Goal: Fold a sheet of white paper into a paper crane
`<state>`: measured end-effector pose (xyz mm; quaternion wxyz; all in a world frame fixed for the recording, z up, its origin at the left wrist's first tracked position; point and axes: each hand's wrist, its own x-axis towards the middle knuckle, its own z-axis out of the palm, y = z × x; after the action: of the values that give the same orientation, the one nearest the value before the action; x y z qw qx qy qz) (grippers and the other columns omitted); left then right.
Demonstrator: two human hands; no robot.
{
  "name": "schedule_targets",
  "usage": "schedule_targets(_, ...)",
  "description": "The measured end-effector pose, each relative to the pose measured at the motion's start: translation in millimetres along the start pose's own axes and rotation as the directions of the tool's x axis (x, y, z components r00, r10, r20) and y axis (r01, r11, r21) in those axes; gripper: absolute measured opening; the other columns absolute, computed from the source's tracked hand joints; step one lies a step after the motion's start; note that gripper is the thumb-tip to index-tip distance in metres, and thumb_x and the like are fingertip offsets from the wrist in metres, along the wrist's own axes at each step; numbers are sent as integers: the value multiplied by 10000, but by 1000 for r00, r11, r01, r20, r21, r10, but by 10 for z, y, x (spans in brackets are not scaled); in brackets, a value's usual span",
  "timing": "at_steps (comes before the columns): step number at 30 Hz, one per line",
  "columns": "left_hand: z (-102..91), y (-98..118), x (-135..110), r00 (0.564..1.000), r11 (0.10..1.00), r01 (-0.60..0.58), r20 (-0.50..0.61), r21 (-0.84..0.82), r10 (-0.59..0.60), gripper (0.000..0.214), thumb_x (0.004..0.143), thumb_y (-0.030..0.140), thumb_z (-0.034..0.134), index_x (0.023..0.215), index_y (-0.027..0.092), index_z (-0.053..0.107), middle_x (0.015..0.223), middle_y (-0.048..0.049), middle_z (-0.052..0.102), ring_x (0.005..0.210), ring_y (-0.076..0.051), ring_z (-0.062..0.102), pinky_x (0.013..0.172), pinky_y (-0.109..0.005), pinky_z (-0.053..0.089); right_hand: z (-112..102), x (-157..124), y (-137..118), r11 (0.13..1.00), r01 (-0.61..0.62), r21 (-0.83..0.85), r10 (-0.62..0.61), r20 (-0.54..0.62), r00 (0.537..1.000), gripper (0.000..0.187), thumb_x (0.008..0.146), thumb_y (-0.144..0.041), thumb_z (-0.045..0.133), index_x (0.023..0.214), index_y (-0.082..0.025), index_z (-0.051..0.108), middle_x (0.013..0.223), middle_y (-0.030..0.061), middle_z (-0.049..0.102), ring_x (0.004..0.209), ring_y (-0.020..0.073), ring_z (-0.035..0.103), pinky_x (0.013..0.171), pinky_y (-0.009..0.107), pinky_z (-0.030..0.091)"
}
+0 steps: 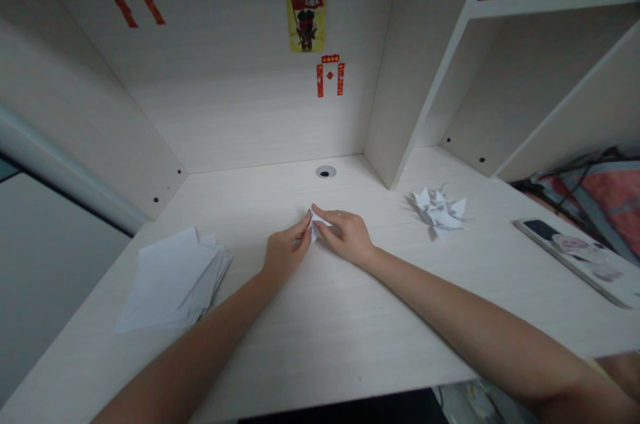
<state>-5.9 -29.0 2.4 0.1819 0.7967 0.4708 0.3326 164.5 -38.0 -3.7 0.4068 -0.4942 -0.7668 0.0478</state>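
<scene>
Between both hands is a small piece of folded white paper (316, 227), held just above the middle of the desk. My left hand (289, 247) pinches its left side with thumb and fingers. From the other side my right hand (347, 234) grips it, thumb and forefinger closed on the edge; a ring shows on one finger. Fingers cover much of the paper, so its full shape is hidden. To the left lies a loose stack of white paper sheets (173, 277). A small pile of folded paper pieces (440, 209) with pointed tips sits to the right.
The pale desk (300, 344) has a round cable hole (326, 172) near the back panel. An upright divider (400, 111) stands behind the folded pile. At the right edge lie a white case with a printed picture (580, 261) and red-grey fabric (610, 191).
</scene>
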Motion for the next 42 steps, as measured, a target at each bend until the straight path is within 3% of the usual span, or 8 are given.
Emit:
schedule_targets(14, 28, -50, -13, 998, 998, -61, -5, -2, 61, 509, 780, 296, 598, 1277, 235, 505, 975, -26, 722, 845, -172, 689, 778, -253, 527, -14, 8, -18, 998, 57, -6, -57, -8, 998, 387, 885, -248, 476, 1269, -250, 519, 1104, 35, 675, 954, 171, 650, 844, 293, 495)
schedule_targets(22, 51, -101, 6, 999, 997, -6, -41, -80, 3, 498, 824, 273, 535, 1316, 254, 458, 1186, -23, 622, 896, -185, 677, 808, -290, 535, -11, 25, -15, 984, 153, 94, -152, -23, 988, 467, 889, -250, 474, 1352, -236, 409, 1197, 57, 621, 1039, 178, 594, 900, 322, 475)
schedule_targets(31, 32, -94, 18, 999, 993, 42, -19, -108, -45, 443, 847, 290, 499, 1287, 241, 498, 1185, -32, 630, 951, -206, 659, 810, -291, 520, 25, 20, 39, 970, 228, 81, -225, -49, 973, 495, 899, -210, 456, 1383, -231, 350, 1175, 65, 631, 1019, 173, 597, 887, 331, 486)
schedule_targets(36, 1, -32, 16, 998, 989, 54, -2, -140, -55, 417, 836, 324, 518, 1243, 239, 544, 1082, -27, 687, 915, -205, 671, 796, -283, 516, 26, 16, 53, 975, 224, -14, -224, -22, 974, 461, 909, -244, 455, 1364, -206, 387, 1142, 75, 653, 985, 177, 625, 867, 322, 495)
schedule_targets(42, -12, -38, 14, 996, 968, 88, -6, -237, -92, 441, 854, 347, 489, 1281, 237, 503, 1170, -11, 643, 970, -198, 648, 787, -278, 513, -2, 26, 18, 975, 218, -38, -219, -10, 976, 400, 907, -307, 475, 1300, -234, 476, 1151, 53, 651, 978, 173, 637, 850, 311, 500)
